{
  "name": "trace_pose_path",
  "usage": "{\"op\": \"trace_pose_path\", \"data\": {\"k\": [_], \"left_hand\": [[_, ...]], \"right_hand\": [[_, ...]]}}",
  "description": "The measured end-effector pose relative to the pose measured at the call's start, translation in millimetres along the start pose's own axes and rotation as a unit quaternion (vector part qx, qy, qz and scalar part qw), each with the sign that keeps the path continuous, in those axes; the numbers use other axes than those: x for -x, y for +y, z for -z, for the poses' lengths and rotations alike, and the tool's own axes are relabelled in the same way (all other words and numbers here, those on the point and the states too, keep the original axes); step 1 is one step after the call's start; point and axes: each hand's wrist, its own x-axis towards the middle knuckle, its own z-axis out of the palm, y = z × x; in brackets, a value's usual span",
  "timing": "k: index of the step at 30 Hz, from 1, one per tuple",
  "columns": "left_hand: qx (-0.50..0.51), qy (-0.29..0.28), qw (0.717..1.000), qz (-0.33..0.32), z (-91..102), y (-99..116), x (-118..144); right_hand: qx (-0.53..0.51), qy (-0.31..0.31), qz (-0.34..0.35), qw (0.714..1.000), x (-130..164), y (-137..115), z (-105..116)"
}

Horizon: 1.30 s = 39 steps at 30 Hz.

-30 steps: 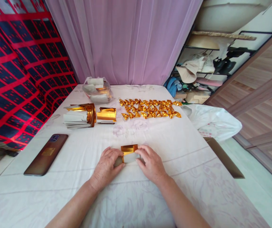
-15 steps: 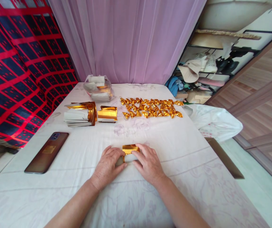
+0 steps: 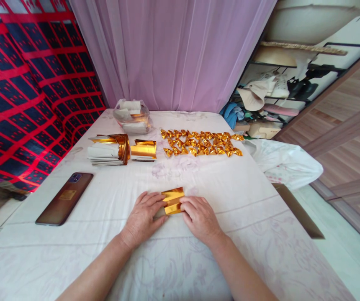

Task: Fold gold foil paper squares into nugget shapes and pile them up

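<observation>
Both hands are down on the white cloth [image 3: 104, 217], pinching a small gold foil [image 3: 173, 200] between them: left hand [image 3: 142, 217] grips its left edge, right hand [image 3: 199, 217] its right edge. Foil sits flat-ish, right in the middle, fingertips on it.

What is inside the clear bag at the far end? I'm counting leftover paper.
The bag shows white slips and some gold foil through its wall. Its lower layers are hidden, so no count is possible.
</observation>
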Motion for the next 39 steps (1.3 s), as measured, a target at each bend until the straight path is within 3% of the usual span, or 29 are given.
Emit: {"op": "trace_pose_path", "data": {"k": [11,18,39], "left_hand": [[-0.037,-0.033,0.995,-0.089,-0.5,10.4,3.0],[-0.038,-0.058,0.994,-0.080,0.0,12.0,1.2],[-0.041,-0.003,0.995,-0.093,-3.3,8.4,2.0]], "right_hand": [[0.016,-0.010,-0.055,0.998,1.6,16.4,6.6],[0.026,-0.020,-0.047,0.998,4.2,10.8,9.3],[0.023,-0.011,0.006,1.000,13.8,9.2,10.9]]}}
